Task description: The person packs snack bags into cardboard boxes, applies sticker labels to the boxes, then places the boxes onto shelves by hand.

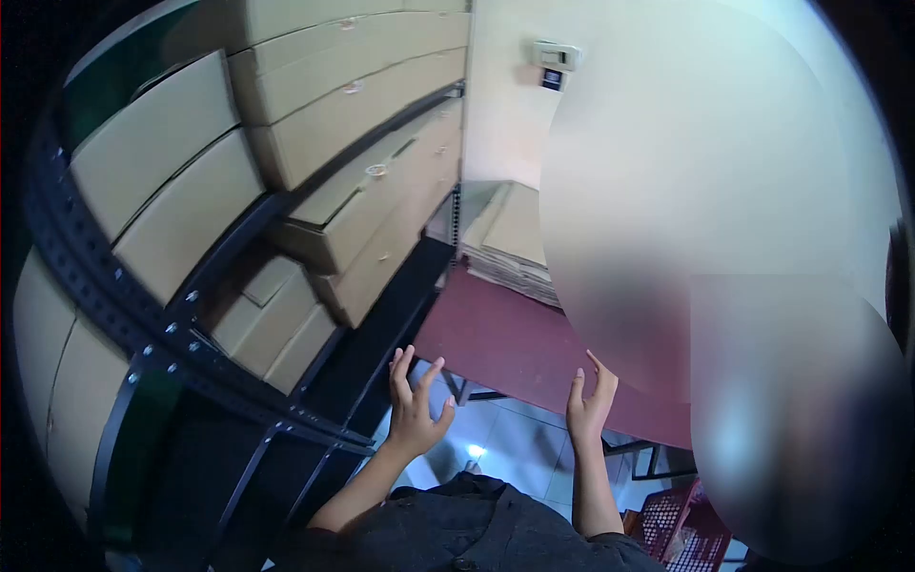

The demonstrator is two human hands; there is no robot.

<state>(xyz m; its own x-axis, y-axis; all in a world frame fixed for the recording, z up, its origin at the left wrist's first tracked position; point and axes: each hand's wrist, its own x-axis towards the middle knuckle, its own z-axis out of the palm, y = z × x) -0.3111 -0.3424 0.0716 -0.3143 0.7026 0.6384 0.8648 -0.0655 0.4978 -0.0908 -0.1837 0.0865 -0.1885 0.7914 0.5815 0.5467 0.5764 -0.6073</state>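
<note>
My left hand (416, 412) is raised over the near left end of a dark red table (510, 329), its fingers apart and slightly curled, holding nothing. Across from it, my right hand (591, 400) is held up near the table's front edge, with thumb and finger apart and nothing in it. The two hands face each other with a wide gap between them. A stack of flattened cardboard (510, 238) lies at the table's far side against the wall, out of reach of both hands.
To the left stands a dark metal shelf rack (181, 334) holding several cardboard boxes (362, 191). A red plastic basket (672, 524) sits on the tiled floor (519, 443) at lower right. A switch (558, 55) is on the wall. The right side is blurred.
</note>
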